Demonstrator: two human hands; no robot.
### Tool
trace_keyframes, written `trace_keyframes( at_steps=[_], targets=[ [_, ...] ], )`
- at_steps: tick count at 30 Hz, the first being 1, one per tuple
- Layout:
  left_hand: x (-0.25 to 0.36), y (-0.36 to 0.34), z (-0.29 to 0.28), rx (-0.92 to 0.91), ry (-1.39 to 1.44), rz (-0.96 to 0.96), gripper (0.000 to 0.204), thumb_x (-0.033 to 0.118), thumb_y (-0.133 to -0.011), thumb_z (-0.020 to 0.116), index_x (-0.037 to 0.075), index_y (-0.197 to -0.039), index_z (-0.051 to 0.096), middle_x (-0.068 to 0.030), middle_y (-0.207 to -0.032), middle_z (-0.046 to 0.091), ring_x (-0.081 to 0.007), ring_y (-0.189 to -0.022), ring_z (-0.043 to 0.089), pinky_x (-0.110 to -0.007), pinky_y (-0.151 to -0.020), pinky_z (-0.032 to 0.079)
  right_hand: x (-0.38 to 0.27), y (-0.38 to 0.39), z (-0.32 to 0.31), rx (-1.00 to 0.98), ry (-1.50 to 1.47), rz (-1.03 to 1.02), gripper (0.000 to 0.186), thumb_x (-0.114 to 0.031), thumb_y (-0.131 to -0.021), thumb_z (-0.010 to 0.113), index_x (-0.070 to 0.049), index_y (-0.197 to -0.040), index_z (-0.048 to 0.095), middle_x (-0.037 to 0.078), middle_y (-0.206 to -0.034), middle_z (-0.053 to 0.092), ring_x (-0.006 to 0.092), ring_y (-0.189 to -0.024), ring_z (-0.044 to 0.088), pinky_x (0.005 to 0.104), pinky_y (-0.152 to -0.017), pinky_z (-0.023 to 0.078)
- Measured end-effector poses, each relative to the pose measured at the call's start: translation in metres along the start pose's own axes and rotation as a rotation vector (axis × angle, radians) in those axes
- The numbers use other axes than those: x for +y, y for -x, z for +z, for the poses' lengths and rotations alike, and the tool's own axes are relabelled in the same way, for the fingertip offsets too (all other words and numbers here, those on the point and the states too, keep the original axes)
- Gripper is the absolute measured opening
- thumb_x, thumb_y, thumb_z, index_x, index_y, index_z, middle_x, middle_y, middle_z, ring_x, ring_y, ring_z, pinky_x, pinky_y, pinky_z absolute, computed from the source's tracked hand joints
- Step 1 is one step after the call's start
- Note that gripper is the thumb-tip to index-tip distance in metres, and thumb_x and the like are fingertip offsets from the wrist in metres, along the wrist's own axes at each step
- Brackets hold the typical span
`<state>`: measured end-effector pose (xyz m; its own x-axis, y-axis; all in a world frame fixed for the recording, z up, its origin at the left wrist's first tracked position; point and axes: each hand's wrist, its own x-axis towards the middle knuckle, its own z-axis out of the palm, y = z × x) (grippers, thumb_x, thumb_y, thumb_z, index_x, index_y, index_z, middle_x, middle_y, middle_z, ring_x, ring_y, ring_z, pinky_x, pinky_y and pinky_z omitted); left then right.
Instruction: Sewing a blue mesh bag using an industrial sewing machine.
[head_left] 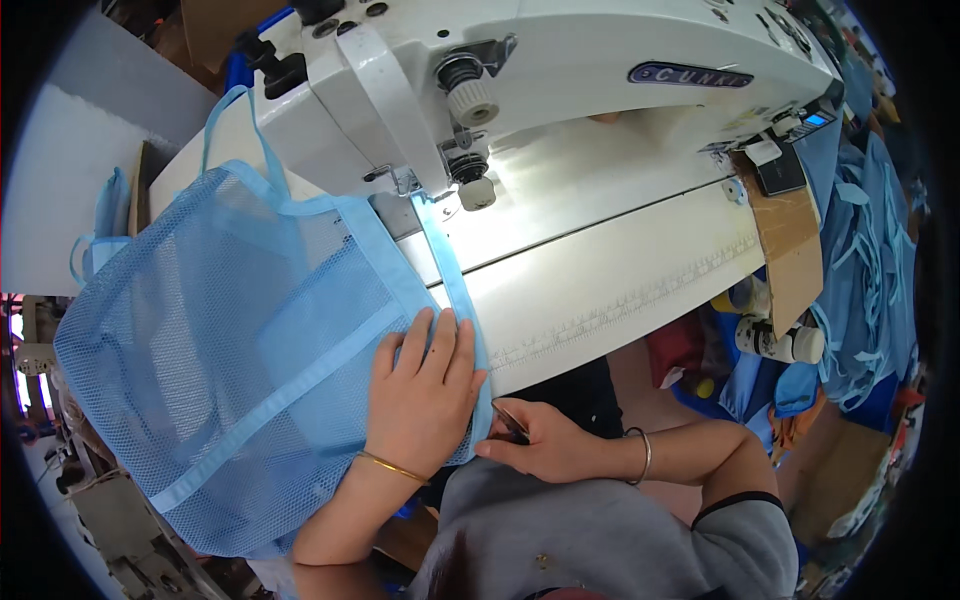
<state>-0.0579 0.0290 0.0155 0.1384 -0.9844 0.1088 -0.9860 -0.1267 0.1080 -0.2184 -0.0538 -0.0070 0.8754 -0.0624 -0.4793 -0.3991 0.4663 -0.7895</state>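
Note:
A light blue mesh bag point(220, 330) with plain blue fabric bands lies over the left part of the sewing machine bed. My left hand point(425, 390) rests on it, fingers stretched out flat across its edge band and a narrow blue strap point(452, 280). That strap runs up to the needle area of the white sewing machine point(570, 75). At the bed's front edge, my right hand point(545, 440) is closed round a small dark metal tool point(511, 424), perhaps thread snips, mostly hidden by the fingers. The strap's lower end passes beside the right fingertips.
A printed ruler scale point(640, 298) crosses the white bed. Brown cardboard point(790, 250) sits at its right end. Beyond hang many blue fabric straps point(865, 270), above a white bottle point(780, 340) and a blue bin of cloth pieces. A pale wall point(90, 130) stands at far left.

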Motion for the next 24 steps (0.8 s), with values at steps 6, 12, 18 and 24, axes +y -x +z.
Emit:
trace_keyframes(
  at_steps=[6,12,18,24],
  targets=[
    [-0.014,-0.011,-0.002,0.003,0.016,-0.003,0.044,0.02,-0.081,0.066,0.001,-0.12,0.059,-0.0135,-0.124,0.055,-0.0319,-0.117,0.05,-0.046,-0.094,0.039,-0.015,-0.01,-0.003,-0.006,0.053,0.041,0.016,-0.014,-0.091,0.063,-0.004,-0.088,0.052,-0.001,-0.073,0.049,0.0067,-0.065,0.043,0.0245,-0.058,0.038],
    [-0.026,-0.025,-0.004,0.024,0.007,-0.007,0.043,0.024,-0.082,0.065,0.0,-0.117,0.06,-0.0133,-0.121,0.056,-0.0321,-0.117,0.049,-0.048,-0.098,0.038,-0.035,-0.023,-0.006,-0.003,0.042,0.087,0.016,-0.015,-0.093,0.06,-0.004,-0.088,0.05,0.0,-0.066,0.05,0.0076,-0.057,0.046,0.0257,-0.051,0.039],
    [-0.035,-0.035,-0.004,0.018,-0.017,-0.031,0.042,0.026,-0.084,0.063,0.002,-0.118,0.06,-0.0132,-0.12,0.055,-0.0324,-0.118,0.048,-0.047,-0.098,0.037,-0.051,-0.034,-0.01,-0.025,0.041,0.085,0.018,-0.016,-0.095,0.058,-0.004,-0.087,0.047,0.001,-0.058,0.051,0.008,-0.052,0.049,0.0248,-0.05,0.038],
    [-0.042,-0.049,-0.002,0.029,-0.045,-0.037,0.04,0.023,-0.085,0.063,0.004,-0.12,0.06,-0.0132,-0.124,0.055,-0.034,-0.118,0.049,-0.046,-0.097,0.038,-0.058,-0.045,-0.019,-0.015,0.09,0.036,0.014,-0.011,-0.093,0.056,-0.001,-0.09,0.048,0.002,-0.058,0.054,0.0093,-0.051,0.05,0.0266,-0.049,0.04]
  ],
)
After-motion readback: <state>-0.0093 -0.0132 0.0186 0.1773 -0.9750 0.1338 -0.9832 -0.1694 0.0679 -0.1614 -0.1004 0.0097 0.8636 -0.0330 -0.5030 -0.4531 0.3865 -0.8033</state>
